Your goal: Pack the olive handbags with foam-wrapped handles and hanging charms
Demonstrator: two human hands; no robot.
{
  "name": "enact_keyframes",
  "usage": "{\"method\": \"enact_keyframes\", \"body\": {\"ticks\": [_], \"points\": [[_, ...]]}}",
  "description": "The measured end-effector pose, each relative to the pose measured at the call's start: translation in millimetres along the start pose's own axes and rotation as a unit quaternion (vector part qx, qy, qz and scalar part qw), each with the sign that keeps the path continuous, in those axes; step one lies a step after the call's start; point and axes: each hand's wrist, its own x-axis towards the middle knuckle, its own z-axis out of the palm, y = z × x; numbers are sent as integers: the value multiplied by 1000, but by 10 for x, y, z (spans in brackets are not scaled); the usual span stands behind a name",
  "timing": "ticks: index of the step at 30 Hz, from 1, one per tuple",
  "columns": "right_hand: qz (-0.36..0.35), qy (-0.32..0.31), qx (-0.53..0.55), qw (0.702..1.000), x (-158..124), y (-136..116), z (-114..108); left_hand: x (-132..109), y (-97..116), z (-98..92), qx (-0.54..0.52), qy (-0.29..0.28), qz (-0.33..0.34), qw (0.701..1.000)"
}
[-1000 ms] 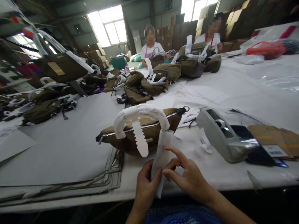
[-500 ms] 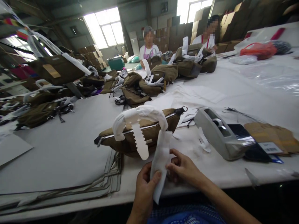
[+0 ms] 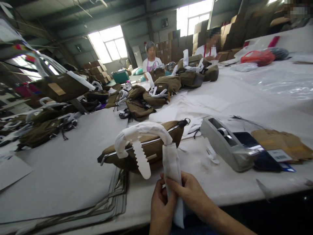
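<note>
An olive-brown bag (image 3: 156, 148) lies on the white table (image 3: 227, 176) in front of me, its handle wrapped in white paper (image 3: 143, 130). A loose serrated paper strip (image 3: 141, 160) hangs from the handle. Both hands pinch a second white paper wrap (image 3: 172, 166) round a strap that comes off the bag's right end. My left hand (image 3: 161, 205) grips it from the left, fingers closed. My right hand (image 3: 190, 192) closes over it from the right, thumb on the paper.
A grey tape dispenser (image 3: 227, 145) stands right of the bag, beside brown cardboard (image 3: 283, 142) with a barcode label. Flat grey sheets (image 3: 61, 169) are stacked at left. Several more olive bags (image 3: 146, 94) lie further back, where two people sit. A red bag (image 3: 256, 57) lies far right.
The paper wrap has been drawn tighter round the strap, and both hands have closed over it lower down, nearer the table's edge. The view has tilted up slightly.
</note>
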Motion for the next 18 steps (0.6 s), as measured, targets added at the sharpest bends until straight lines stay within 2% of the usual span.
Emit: {"method": "enact_keyframes", "body": {"ticks": [3, 5, 6, 8, 11, 13, 15, 18], "points": [[-18, 18, -13, 1000, 125, 39, -19, 38, 8, -37, 30, -45, 9, 998], [-34, 10, -36, 999, 176, 37, -125, 49, 42, -138, 83, -35, 43, 995], [-46, 2, -52, 998, 194, 29, -196, 51, 66, -211, 115, -1, 69, 991], [-84, 7, -78, 993, 212, 1, -354, 49, 132, -389, 168, 114, 123, 971], [-140, 103, -122, 977, 170, -89, -562, 62, 295, -658, 191, 286, 202, 917], [-172, 163, -174, 956, 79, -200, -662, 113, 430, -761, 179, 351, 243, 886], [-213, 186, -225, 933, -36, -351, -757, 210, 546, -767, 171, 338, 253, 890], [-264, 234, -279, 893, -183, -620, -1013, 388, 618, -629, 224, 262, 247, 905]]}}
